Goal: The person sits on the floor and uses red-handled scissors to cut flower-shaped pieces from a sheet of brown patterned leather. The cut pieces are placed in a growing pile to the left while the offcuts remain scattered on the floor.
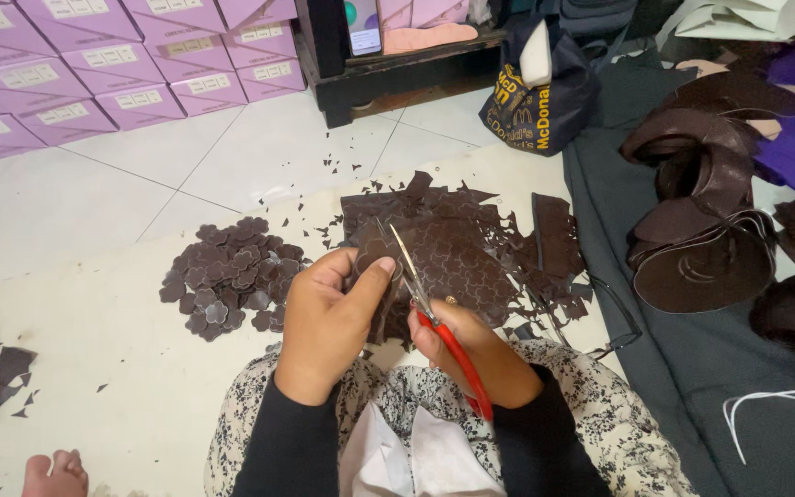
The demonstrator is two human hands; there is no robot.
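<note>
Left hand [328,317] pinches thin floppy brown leatherette piece [372,262] by its edge; right hand [471,345] grips red-handled scissors [434,322], flower cutouts pile [227,287] left of it.

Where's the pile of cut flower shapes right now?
In the head view, the pile of flower shapes lies on the pale mat, just left of the left hand.

**Where things lie around the hands**

The left hand [328,317] and right hand [471,354] sit at centre, the scissors [434,322] between them. A pile of cut flower shapes [227,290] lies at ten o'clock, the marked sheet [471,244] at twelve. Stacked boxes [94,83] stand far off at eleven, a bag [535,101] at one, rolled sheets [701,221] at three.
</note>
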